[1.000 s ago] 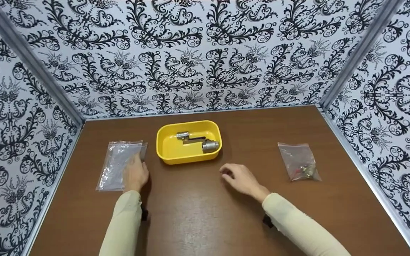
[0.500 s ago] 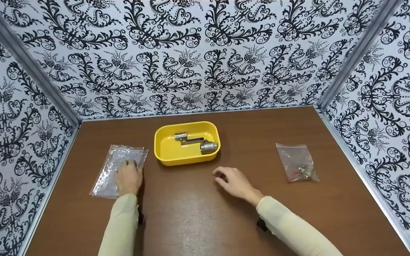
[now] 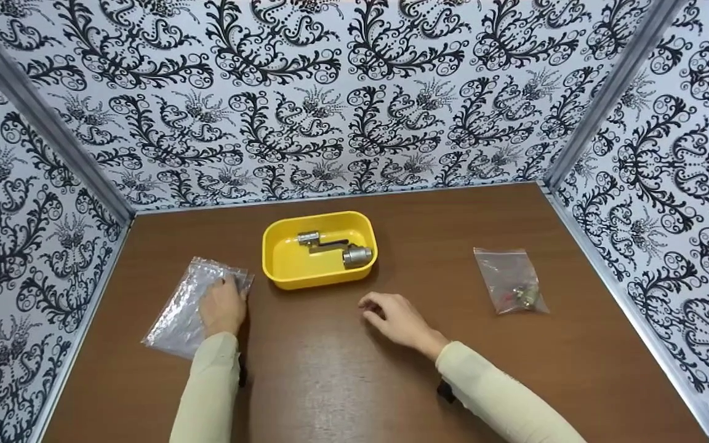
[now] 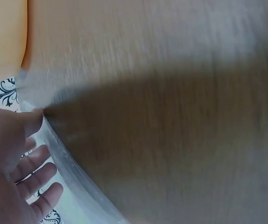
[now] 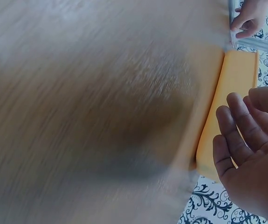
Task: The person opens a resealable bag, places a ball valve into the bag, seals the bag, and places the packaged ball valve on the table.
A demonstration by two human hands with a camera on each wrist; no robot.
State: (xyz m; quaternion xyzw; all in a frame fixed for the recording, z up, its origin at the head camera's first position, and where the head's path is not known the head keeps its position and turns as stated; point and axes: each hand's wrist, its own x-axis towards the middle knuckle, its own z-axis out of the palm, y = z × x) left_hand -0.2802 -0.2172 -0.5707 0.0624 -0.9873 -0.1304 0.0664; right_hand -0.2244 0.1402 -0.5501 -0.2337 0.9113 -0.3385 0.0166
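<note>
In the head view my left hand (image 3: 223, 307) lies over clear zip-lock bags (image 3: 177, 320) on the left of the table. The left wrist view shows the thumb at the edge of a zip-lock bag (image 4: 80, 179), pinching it against the index finger, which is mostly hidden; the other fingers are loosely bent. My right hand (image 3: 396, 319) hovers near the table in front of the yellow tray (image 3: 314, 284), fingers relaxed and holding nothing. In the right wrist view the fingers (image 5: 238, 135) overlap the tray's side.
Inside the tray lie a lever-handled ball valve (image 3: 309, 238) and a larger metal fitting (image 3: 357, 256). On the right, another zip-lock bag (image 3: 510, 280) contains small brass and red parts. Patterned walls (image 3: 330, 123) enclose the brown table (image 3: 324, 381) at the back and sides.
The left hand has drawn back slightly toward the person, and the bags under it have turned, their near end swinging left and nearer. The right hand has drifted a little left.
</note>
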